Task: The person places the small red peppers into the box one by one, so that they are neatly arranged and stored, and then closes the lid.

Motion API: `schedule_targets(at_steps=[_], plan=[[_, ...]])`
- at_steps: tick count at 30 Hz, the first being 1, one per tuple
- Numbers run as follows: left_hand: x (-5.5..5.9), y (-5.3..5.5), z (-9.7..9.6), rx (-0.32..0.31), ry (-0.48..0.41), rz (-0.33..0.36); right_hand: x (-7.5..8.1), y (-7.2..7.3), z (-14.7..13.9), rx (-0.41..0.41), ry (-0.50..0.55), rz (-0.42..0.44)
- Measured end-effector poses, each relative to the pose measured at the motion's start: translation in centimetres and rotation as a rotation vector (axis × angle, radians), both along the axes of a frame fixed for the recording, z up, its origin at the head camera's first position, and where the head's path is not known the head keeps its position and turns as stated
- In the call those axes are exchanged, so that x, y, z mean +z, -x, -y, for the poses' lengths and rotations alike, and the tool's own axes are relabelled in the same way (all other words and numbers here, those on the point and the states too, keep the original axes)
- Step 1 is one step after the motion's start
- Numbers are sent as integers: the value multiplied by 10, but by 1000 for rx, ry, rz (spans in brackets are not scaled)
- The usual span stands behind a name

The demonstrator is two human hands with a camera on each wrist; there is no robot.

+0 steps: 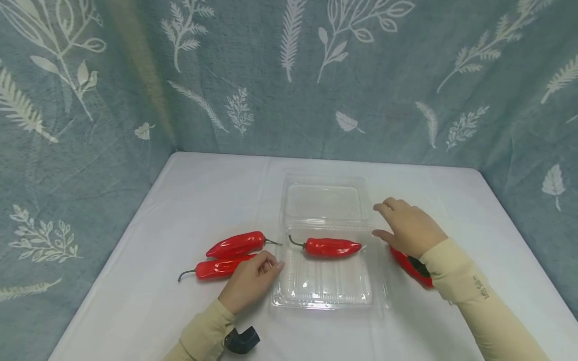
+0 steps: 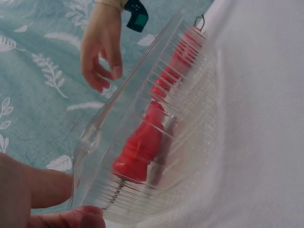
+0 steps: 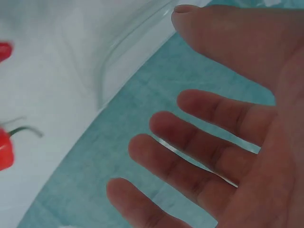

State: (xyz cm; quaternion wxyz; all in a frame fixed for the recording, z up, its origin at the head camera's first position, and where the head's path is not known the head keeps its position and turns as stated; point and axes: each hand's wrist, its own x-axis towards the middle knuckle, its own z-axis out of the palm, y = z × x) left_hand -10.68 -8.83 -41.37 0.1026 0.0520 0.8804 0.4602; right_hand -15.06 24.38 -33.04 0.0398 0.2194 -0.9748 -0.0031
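Note:
A clear plastic clamshell box (image 1: 325, 288) lies opened out on the table, its lid (image 1: 322, 198) folded back away from me. Inside the base is one red pepper (image 1: 332, 247) with its stem to the left. My left hand (image 1: 254, 281) pinches the box's left rim between thumb (image 2: 50, 187) and fingers. Two more red peppers (image 1: 237, 244) (image 1: 221, 268) lie just left of the box, beside that hand. To the right of the lid hovers my right hand (image 1: 408, 225), fingers spread and holding nothing. Under its wrist a further red pepper (image 1: 411, 268) is partly hidden.
A white cloth covers the table (image 1: 217, 185). Blue-green curtains (image 1: 280, 115) with white leaf prints hang behind it and at both sides. A dark wrist-camera piece (image 1: 242, 341) sticks out by the left sleeve.

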Motion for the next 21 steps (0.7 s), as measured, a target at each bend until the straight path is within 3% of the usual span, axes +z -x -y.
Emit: schedule_targets(at_steps=[12, 21], plan=[[3, -1, 0, 10, 14, 32, -19, 10, -35, -130, 18, 88], [3, 0, -1, 9, 7, 22, -22, 19, -57, -272, 51, 204]])
